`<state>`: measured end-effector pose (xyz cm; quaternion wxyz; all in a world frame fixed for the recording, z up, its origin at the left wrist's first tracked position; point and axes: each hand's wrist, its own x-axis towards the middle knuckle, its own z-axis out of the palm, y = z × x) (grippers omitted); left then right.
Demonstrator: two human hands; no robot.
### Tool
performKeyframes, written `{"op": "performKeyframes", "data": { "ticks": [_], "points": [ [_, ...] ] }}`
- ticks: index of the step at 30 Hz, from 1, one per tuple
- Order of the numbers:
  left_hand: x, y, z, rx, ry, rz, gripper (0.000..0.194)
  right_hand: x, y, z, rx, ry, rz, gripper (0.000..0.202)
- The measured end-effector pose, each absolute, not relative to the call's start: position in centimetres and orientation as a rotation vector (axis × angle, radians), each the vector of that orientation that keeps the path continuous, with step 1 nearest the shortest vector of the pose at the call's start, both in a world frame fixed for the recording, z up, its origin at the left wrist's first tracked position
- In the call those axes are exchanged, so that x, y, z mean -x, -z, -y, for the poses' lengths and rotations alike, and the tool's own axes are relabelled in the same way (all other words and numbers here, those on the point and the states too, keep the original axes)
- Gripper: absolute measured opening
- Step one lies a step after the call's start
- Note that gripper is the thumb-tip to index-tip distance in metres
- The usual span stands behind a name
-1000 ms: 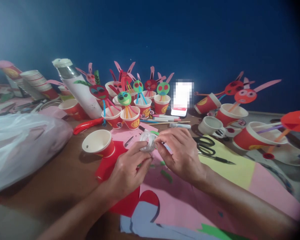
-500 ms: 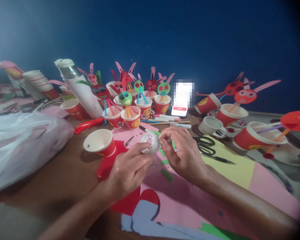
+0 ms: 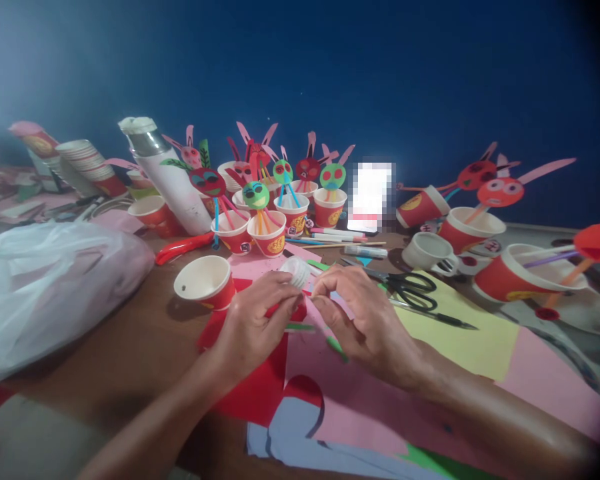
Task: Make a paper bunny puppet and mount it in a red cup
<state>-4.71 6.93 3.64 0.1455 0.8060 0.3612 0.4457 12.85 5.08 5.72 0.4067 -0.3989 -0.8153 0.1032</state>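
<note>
Slumping on the brown wooden desk (image 3: 110, 353) at far left: white translucent plastic bag (image 3: 55, 293). Next, red-and-white paper cup (image 3: 207, 283), small dark hole in its side, mouth up. Then left hand (image 3: 260, 313), fingers curled, thumb up near the index tip; can't tell if it grips anything (tips too small and blurred). Just beyond those fingertips sits a clear-whitish, ring-shaped plastic roll (image 3: 298, 273), looks like tape, lower edge partly hidden by the fingers; contact unclear. Probably light, stiff in the ring, smooth outside, maybe tacky at the wound edge; best hold is thumb and finger across the outer rim. Round, so no clear long axis; open face seems tipped upward, exact tilt unreadable. Right hand (image 3: 367, 327) is just right of it, thumb and index drawn close together, tips near the left hand's; a tiny pale bit may be between them, can't confirm. Under both hands, pink paper sheet (image 3: 365, 420). Further right, black-handled scissors (image 3: 414, 285), slim black pen (image 3: 453, 320), pale yellow paper sheet (image 3: 480, 350).
</note>
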Motion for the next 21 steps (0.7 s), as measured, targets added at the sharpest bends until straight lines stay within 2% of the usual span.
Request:
{"op": "performKeyframes", "data": {
  "ticks": [5,13,21],
  "points": [
    [4.6,-3.7,-6.8,-2.3,-1.322,-1.092,0.01,-13.5,-5.8,-5.7,0.96,-0.149,2.059,0.009],
    [4.8,-3.8,-7.1,-2.3,-1.447,-1.149,0.01,-15.1,-5.4,-6.3,0.755,0.399,2.17,0.019],
    [5.3,-4.2,-7.1,-2.328,-1.596,-1.234,0.011,-14.9,-5.0,-6.1,0.616,0.365,2.202,0.023]
  ]
}}
